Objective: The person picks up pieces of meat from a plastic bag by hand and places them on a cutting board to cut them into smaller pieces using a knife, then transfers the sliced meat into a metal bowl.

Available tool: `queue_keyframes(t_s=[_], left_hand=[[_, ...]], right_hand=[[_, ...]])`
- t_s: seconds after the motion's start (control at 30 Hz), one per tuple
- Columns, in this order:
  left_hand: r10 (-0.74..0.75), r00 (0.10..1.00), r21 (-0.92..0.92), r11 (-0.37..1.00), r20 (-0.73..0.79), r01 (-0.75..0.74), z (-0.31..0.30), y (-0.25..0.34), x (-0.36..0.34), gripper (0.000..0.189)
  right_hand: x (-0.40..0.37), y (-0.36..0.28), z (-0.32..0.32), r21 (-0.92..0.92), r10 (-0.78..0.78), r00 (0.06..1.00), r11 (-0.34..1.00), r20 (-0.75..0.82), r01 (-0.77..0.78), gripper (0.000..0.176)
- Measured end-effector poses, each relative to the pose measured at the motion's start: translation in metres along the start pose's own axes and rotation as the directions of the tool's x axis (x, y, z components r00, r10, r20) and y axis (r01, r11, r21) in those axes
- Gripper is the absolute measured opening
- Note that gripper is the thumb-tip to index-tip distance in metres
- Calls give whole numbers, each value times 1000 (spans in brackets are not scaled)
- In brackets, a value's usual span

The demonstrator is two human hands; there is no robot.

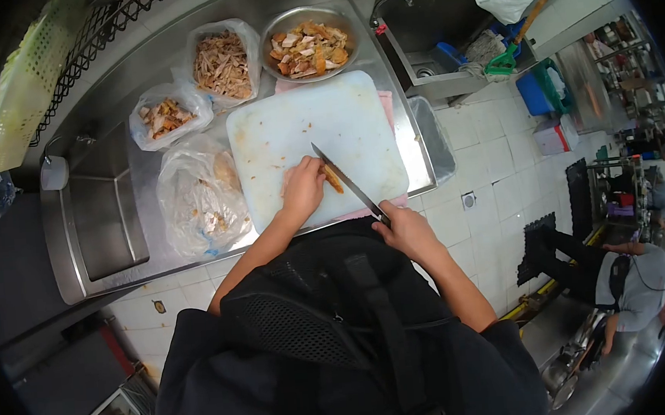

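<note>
My right hand is closed round the dark handle of a long kitchen knife, its blade slanting up and left over the white cutting board. On the board, my left hand has its fingers bent and pressed against a browned piece of cooked meat, right beside the blade. Part of the meat is hidden under those fingers. Small crumbs are scattered over the board. Pink cloth shows beneath its edges.
Behind the board stand a metal bowl of chopped meat and a bag of shredded meat. Two more plastic bags, one with meat pieces and one crumpled, lie left. Sinks flank the counter. Another person stands far right.
</note>
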State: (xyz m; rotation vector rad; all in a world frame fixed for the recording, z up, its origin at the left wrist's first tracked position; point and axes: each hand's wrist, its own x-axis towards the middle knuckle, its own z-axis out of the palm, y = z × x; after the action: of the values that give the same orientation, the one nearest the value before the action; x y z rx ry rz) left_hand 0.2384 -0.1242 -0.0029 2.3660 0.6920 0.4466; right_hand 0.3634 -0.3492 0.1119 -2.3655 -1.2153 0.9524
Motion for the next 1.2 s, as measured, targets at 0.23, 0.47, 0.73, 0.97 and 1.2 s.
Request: queue_keyframes(t_s=[0.23,0.47,0.73,0.97,1.2], left_hand=[[-17,1000,-98,995,26,20,-4,-2,5,15],[2,1000,-57,998,8,-1,-4,0,2,14],[-98,987,-210,975,-124,70,13,-7,-9,15],[-13,992,-47,999,-123,7,7,-2,-9,11],[-89,994,-184,980,-65,76,11,-14,-2,13]], right_hand=[[12,-2,17,-67,-47,999,997,17,48,25],[67,7,47,-35,-157,982,987,-107,154,22],[30,-7,-20,-94,-138,990,986,13,138,25],[35,0,-5,-35,-89,989,995,117,94,23],[70,18,52,121,-107,994,986,-32,110,21]])
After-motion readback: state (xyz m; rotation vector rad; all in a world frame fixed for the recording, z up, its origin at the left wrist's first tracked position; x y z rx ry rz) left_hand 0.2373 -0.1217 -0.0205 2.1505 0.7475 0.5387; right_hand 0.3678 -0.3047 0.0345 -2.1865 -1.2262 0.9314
